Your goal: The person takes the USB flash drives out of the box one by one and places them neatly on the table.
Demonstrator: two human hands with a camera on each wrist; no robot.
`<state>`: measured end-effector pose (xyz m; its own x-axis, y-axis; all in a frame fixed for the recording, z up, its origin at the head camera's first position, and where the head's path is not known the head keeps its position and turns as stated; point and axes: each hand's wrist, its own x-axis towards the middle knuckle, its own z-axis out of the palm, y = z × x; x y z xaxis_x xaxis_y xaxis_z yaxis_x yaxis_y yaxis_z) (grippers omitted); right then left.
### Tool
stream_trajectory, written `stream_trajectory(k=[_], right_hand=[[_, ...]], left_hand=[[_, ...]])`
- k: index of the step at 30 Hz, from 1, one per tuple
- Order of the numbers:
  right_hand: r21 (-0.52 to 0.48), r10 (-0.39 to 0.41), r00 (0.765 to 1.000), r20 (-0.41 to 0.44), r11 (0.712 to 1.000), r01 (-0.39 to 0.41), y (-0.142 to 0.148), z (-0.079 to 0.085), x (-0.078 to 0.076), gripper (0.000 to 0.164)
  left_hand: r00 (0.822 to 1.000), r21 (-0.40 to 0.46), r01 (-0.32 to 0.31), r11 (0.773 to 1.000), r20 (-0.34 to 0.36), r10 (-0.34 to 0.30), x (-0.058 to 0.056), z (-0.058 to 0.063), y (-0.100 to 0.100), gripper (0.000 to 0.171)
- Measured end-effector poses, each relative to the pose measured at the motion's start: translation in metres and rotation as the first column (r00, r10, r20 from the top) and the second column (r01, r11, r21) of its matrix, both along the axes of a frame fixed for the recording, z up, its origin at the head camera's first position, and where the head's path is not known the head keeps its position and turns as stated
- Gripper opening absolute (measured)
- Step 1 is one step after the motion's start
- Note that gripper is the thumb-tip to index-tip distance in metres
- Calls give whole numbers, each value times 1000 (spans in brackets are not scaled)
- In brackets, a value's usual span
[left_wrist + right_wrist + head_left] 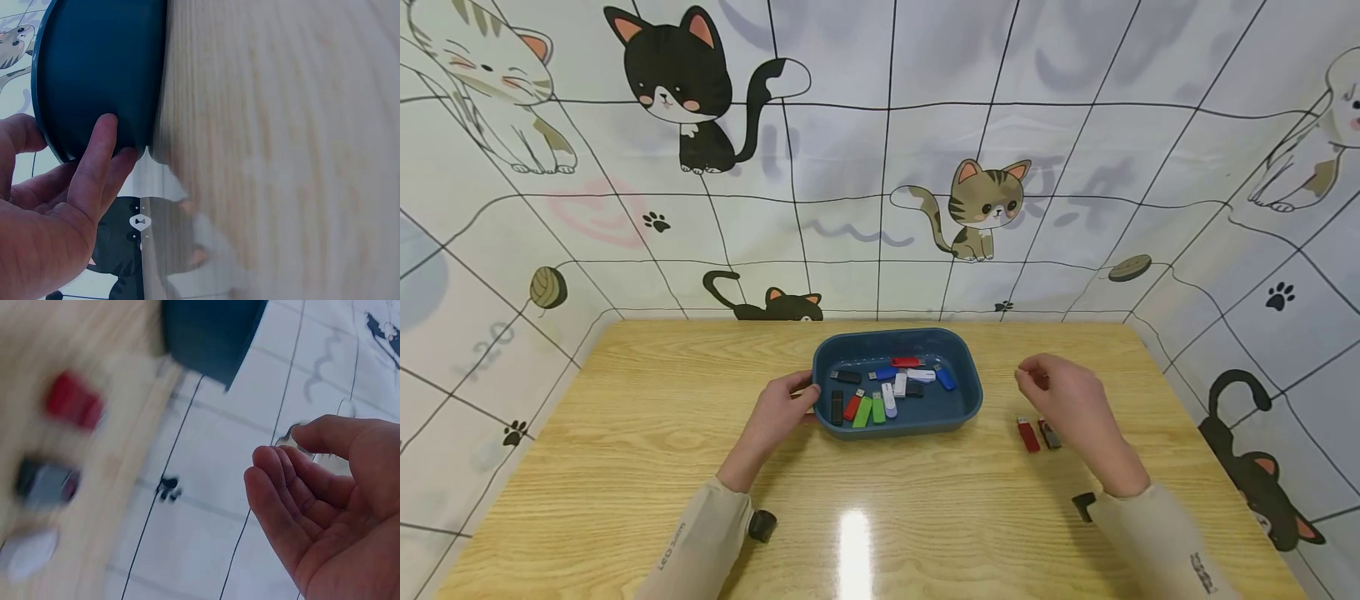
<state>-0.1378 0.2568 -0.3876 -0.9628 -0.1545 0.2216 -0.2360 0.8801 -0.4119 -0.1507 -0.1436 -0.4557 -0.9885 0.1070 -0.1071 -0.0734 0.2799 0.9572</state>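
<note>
A dark-blue, round-cornered plastic tray point(928, 415) holding small red, green, blue, white and black USB sticks point(878, 408) sits on a pale wood-grain table point(662, 375), its nine o'clock rim pinched by the left hand point(778, 408). At three o'clock, the right hand point(1066, 402) hovers, loosely curled, empty (a red oblong stick point(1028, 436) and a dark-and-silver one point(1049, 434) lie near, toward four); a white cat-print backdrop point(842, 150) stands at twelve.

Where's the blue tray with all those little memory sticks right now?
In the head view, the blue tray sits midway along the far side of the wooden table, between the left hand, touching its left end, and the right hand.
</note>
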Motion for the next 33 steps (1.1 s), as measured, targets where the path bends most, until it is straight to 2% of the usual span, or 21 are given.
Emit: stream_trajectory(k=[10,18,22,28,33], right_hand=[[-5,83,996,41,997,-83,-64,-5,-23,16],[33,148,986,73,988,-151,-104,-15,-31,13],[49,149,984,94,987,-154,-119,-21,-37,14],[95,105,973,207,987,-127,-133,-27,-47,23],[139,91,965,245,982,-127,-139,-36,-54,30]], left_hand=[[1000,-9,-2,1000,-1,2,-1,-2,0,44],[1000,-7,2,1000,-8,-2,-2,-2,-1,44],[1000,-9,1,1000,-10,-2,-1,-1,-1,44],[1000,-19,-3,1000,-11,3,-1,0,1,43],[1000,-12,2,1000,-11,-3,0,0,0,44]])
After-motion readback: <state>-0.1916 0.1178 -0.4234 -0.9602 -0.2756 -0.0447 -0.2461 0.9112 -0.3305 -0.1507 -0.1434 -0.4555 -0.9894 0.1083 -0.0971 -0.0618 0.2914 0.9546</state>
